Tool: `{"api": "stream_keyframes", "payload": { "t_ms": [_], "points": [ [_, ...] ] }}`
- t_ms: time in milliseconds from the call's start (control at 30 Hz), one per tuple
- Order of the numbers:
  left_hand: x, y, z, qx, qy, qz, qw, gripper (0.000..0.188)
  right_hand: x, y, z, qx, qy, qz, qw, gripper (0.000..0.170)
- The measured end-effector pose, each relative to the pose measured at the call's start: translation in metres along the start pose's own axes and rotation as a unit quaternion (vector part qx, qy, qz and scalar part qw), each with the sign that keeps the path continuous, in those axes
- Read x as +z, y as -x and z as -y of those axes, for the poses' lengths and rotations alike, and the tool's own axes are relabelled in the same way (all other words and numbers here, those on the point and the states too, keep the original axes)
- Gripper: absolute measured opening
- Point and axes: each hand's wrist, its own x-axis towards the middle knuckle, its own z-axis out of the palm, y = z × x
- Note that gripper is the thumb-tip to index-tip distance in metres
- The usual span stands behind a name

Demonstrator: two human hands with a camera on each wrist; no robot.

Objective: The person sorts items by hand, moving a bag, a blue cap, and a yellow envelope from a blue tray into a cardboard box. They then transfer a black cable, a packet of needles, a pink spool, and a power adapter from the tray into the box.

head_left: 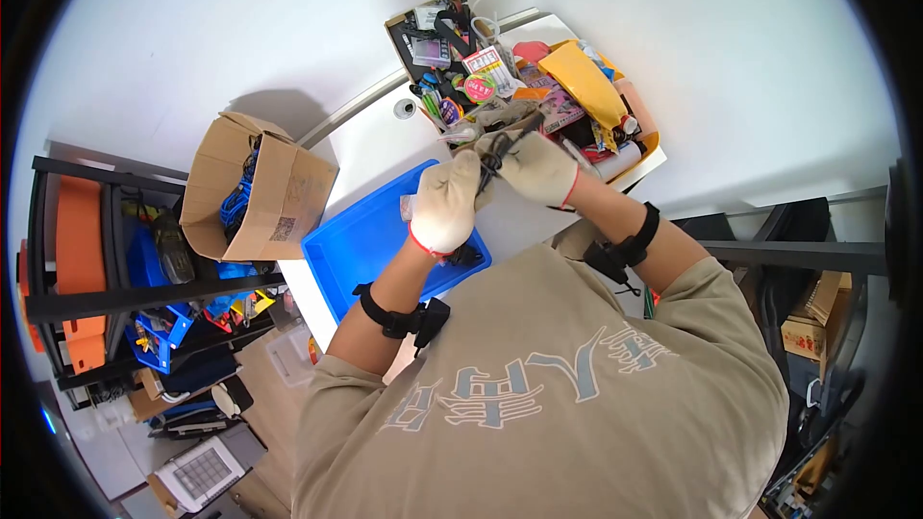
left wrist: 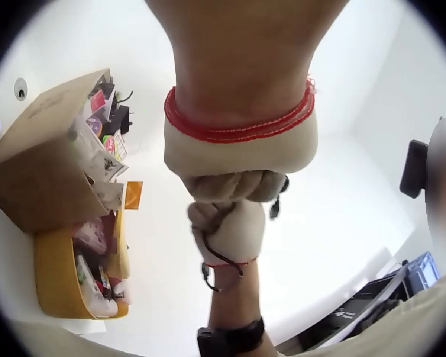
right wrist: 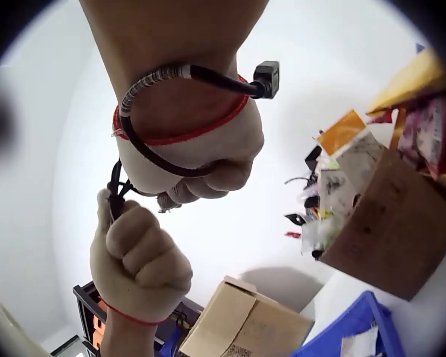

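Note:
Both hands wear white gloves with red cuffs and are close together above the table. A black cable (head_left: 492,156) runs between them, looped and bunched. The left hand (head_left: 447,200) curls its fingers round one part of it; in the right wrist view the left hand (right wrist: 140,260) pinches the bunch (right wrist: 117,199) near thumb and forefinger. The right hand (head_left: 538,168) is closed round another part, and in the right wrist view the cable's loop (right wrist: 137,137) passes over the wrist and ends in a black rectangular plug (right wrist: 266,79). The palms' insides are hidden.
A blue tray (head_left: 336,259) lies below the left forearm, with dark items inside. Behind the hands stand a full cardboard box (head_left: 394,38) and a yellow bin (head_left: 657,142) of packets. An open carton (head_left: 303,183) with blue cables is at left, beside black shelving (head_left: 115,308).

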Motion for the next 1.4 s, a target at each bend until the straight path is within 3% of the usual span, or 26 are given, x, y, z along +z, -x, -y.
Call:
{"api": "stream_keyframes", "payload": {
  "t_ms": [67, 100, 233, 267, 300, 433, 533, 600, 700, 733, 800, 833, 867, 900, 933, 967, 1000, 1067, 1133, 1200, 1233, 1267, 1300, 1333, 1400],
  "points": [
    [0.008, -0.006, -0.004, -0.052, 0.059, -0.102, 0.992, 0.062, 0.014, 0.006, 0.011, 0.226, -0.114, -0.036, 0.967, 0.024],
    [0.007, -0.007, 0.002, -0.052, 0.059, -0.103, 0.992, 0.062, 0.009, 0.007, 0.012, 0.259, -0.068, 0.017, 0.963, 0.03],
    [-0.005, -0.008, 0.017, 0.032, -0.109, -0.081, 0.99, 0.052, 0.01, 0.013, 0.01, 0.212, -0.048, -0.011, 0.976, 0.035],
    [-0.007, -0.008, 0.015, 0.053, -0.17, -0.067, 0.982, 0.047, 0.004, 0.014, 0.01, 0.198, 0.003, 0.022, 0.98, 0.037],
    [-0.007, -0.008, 0.014, 0.05, -0.169, -0.067, 0.982, 0.047, -0.001, 0.015, 0.012, 0.183, 0.053, 0.056, 0.98, 0.04],
    [-0.008, -0.009, 0.006, 0.039, -0.192, -0.056, 0.979, 0.045, -0.001, 0.02, 0.015, 0.189, 0.107, 0.052, 0.975, 0.043],
    [-0.005, -0.009, 0.003, 0.009, -0.199, -0.054, 0.978, 0.045, 0.005, 0.026, 0.01, 0.144, 0.142, 0.041, 0.978, 0.039],
    [-0.005, -0.013, 0.01, -0.009, -0.187, -0.057, 0.981, 0.044, 0.009, 0.027, 0.012, 0.164, 0.195, 0.102, 0.962, 0.033],
    [-0.007, -0.022, 0.03, -0.007, -0.211, -0.082, 0.974, 0.042, 0.021, 0.029, 0.04, 0.206, 0.17, 0.14, 0.953, 0.023],
    [-0.007, -0.021, 0.029, -0.017, -0.245, -0.055, 0.968, 0.042, 0.014, 0.026, 0.044, 0.205, 0.17, 0.139, 0.954, 0.023],
    [-0.01, -0.023, 0.03, -0.027, -0.279, -0.028, 0.959, 0.042, -0.007, 0.021, 0.054, 0.158, 0.28, 0.332, 0.887, 0.019],
    [-0.013, -0.024, 0.033, -0.02, -0.373, 0.054, 0.926, 0.038, -0.014, 0.022, 0.057, 0.16, 0.277, 0.333, 0.887, 0.019],
    [-0.016, -0.024, 0.037, -0.012, -0.461, 0.136, 0.877, 0.036, -0.02, 0.023, 0.058, 0.101, 0.283, 0.334, 0.893, 0.018],
    [-0.022, -0.022, 0.04, -0.012, -0.46, 0.139, 0.877, 0.036, -0.028, 0.022, 0.059, 0.042, 0.289, 0.334, 0.896, 0.016],
    [-0.028, -0.018, 0.043, 0.042, -0.406, 0.2, 0.89, 0.031, -0.038, 0.018, 0.058, 0.045, 0.288, 0.333, 0.896, 0.016],
    [-0.03, -0.014, 0.046, 0.096, -0.347, 0.259, 0.896, 0.027, -0.049, 0.011, 0.055, -0.003, 0.281, 0.283, 0.917, 0.016],
    [-0.028, -0.009, 0.038, 0.097, -0.345, 0.261, 0.896, 0.027, -0.058, 0.006, 0.049, -0.052, 0.274, 0.231, 0.932, 0.015],
    [-0.025, 0.003, 0.012, 0.125, -0.162, 0.24, 0.949, 0.021, -0.058, 0.001, 0.037, -0.073, 0.206, 0.2, 0.955, 0.013],
    [-0.024, 0.005, 0.014, 0.159, -0.117, 0.203, 0.959, 0.023, -0.053, -0.008, 0.036, -0.014, 0.031, 0.148, 0.988, 0.011],
    [-0.024, 0.003, 0.03, 0.363, -0.187, 0.086, 0.909, 0.029, -0.047, -0.013, 0.022, -0.033, 0.062, 0.154, 0.986, 0.011],
    [-0.022, 0.013, 0.01, 0.205, -0.348, 0.038, 0.914, 0.024, -0.047, -0.013, 0.019, -0.021, -0.022, 0.096, 0.995, 0.012],
    [-0.019, 0.018, 0.002, 0.205, -0.349, 0.037, 0.914, 0.024, -0.047, -0.012, 0.016, -0.008, -0.106, 0.037, 0.994, 0.013],
    [-0.016, 0.021, -0.003, 0.139, -0.212, -0.025, 0.967, 0.024, -0.046, -0.016, 0.018, 0.013, -0.084, 0.037, 0.996, 0.016],
    [-0.013, 0.022, -0.005, 0.068, -0.069, -0.087, 0.992, 0.023, -0.042, -0.017, 0.023, 0.012, -0.084, 0.038, 0.996, 0.016],
    [-0.014, 0.014, 0.007, 0.092, -0.059, -0.092, 0.99, 0.028, -0.028, -0.014, 0.043, 0.103, 0.145, 0.184, 0.967, 0.02]
  ]
}}
